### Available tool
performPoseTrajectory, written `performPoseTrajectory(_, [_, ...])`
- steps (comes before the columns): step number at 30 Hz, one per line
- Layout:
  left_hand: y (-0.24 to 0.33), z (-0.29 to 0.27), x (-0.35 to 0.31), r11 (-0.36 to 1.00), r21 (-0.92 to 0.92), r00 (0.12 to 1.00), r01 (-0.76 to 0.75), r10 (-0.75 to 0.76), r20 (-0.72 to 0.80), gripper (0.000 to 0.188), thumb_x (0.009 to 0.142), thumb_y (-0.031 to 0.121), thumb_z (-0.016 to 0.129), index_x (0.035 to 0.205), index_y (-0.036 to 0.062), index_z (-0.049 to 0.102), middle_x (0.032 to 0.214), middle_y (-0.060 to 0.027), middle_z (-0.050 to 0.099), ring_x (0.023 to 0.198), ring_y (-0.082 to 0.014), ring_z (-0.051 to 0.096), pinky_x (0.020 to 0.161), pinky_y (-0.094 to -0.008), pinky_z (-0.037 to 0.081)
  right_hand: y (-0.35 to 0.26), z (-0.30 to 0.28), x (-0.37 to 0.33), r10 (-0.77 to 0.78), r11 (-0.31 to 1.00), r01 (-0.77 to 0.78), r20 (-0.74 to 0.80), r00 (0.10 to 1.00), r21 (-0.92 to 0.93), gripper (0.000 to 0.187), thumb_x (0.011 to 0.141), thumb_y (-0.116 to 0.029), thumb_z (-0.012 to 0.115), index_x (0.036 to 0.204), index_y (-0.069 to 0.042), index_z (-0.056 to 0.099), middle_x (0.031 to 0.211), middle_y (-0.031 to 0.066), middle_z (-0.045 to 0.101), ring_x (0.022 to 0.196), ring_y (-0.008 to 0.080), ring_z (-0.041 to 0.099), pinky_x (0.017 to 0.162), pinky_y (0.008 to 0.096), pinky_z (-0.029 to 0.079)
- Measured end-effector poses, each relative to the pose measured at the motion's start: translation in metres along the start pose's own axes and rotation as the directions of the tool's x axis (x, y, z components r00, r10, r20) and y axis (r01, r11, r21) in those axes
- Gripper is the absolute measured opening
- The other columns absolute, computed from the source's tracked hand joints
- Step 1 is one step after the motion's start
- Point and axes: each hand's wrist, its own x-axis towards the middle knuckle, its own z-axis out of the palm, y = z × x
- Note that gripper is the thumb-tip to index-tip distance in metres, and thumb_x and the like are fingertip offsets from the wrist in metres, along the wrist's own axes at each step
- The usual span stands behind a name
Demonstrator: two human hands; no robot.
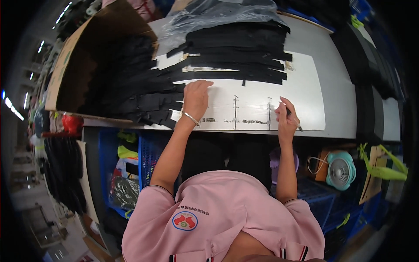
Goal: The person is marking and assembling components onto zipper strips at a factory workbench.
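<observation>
My left hand (196, 99) rests over the white board (305, 96), fingers reaching to the right, beside the ends of black fabric strips (144, 98). I see nothing held in it. Toward the board's right side, my right hand (286, 120) is closed around a slim dark pen (300, 128), whose end sticks out below the hand. Between the hands, the board bears dark drawn lines and smudged marks (235, 109). Beyond them lies a layered stack of black strips (235, 43), its lowest strip running across the board.
An open cardboard box (65, 74) on its side spills black strips at the left. Clear plastic sheeting (218, 15) covers the far edge of the stack. Black blocks (371, 109) stand at the right. Below the table are a blue crate (107, 170) and a teal fan (341, 171).
</observation>
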Motion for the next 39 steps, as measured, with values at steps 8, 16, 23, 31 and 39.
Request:
performPoseTrajectory(8, [-0.085,-0.023,-0.022,0.955,0.262,0.989,0.142,-0.146,-0.006,0.037,0.085,0.004,0.062,0.121,0.012,0.067,0.131,-0.0065,0.065,0.137,-0.0314,0.049,0.119,-0.0515,0.025,0.012,0.002,-0.007,-0.233,0.922,0.232,0.034,0.972,-0.311,0.016,0.098,-0.012,0.066,0.11,-0.001,0.072,0.084,0.0105,0.071,0.074,0.0176,0.068,0.068,0.0286,0.052])
performPoseTrajectory(16, [-0.042,-0.026,-0.001,0.999,0.018,0.992,0.038,-0.04,0.116,0.017,0.097,0.017,0.061,0.104,0.0074,0.074,0.101,-0.008,0.072,0.103,-0.0312,0.066,0.098,-0.0443,0.045,-0.001,-0.001,-0.01,-0.286,0.875,0.292,0.074,0.955,-0.386,0.012,0.092,-0.004,0.069,0.103,0.001,0.071,0.088,0.0151,0.072,0.077,0.027,0.071,0.069,0.0323,0.054])
performPoseTrajectory(23, [0.074,0.037,0.003,0.964,-0.262,0.928,-0.032,0.126,0.351,0.014,0.089,0.019,0.07,0.098,0.0112,0.077,0.088,-0.0056,0.07,0.084,-0.0255,0.066,0.072,-0.0359,0.054,-0.008,0.009,-0.034,-0.444,0.775,0.389,0.008,0.896,-0.499,0.022,0.087,0.002,0.072,0.109,-0.001,0.071,0.09,0.0151,0.072,0.079,0.0305,0.07,0.069,0.0358,0.054])
performPoseTrajectory(31, [0.085,0.073,0.01,0.935,-0.314,0.931,-0.166,0.253,0.262,0.038,0.077,0.021,0.081,0.112,0.0081,0.073,0.106,-0.0055,0.068,0.099,-0.0277,0.061,0.087,-0.0397,0.049,-0.01,0.013,-0.059,-0.46,0.462,0.538,0.329,0.825,-0.705,0.037,0.083,-0.003,0.074,0.119,-0.003,0.064,0.123,0.0128,0.069,0.118,0.0306,0.062,0.094,0.0432,0.046])
performPoseTrajectory(39, [0.058,0.027,-0.009,0.975,-0.106,0.952,-0.197,0.216,0.216,0.041,0.081,0.027,0.081,0.116,0.0075,0.072,0.128,-0.0097,0.065,0.136,-0.0318,0.047,0.114,-0.0503,0.032,-0.009,0.009,-0.037,-0.377,0.374,0.437,0.297,0.877,-0.818,0.04,0.086,-0.014,0.074,0.123,-0.003,0.063,0.132,0.013,0.065,0.126,0.0301,0.057,0.098,0.0455,0.042])
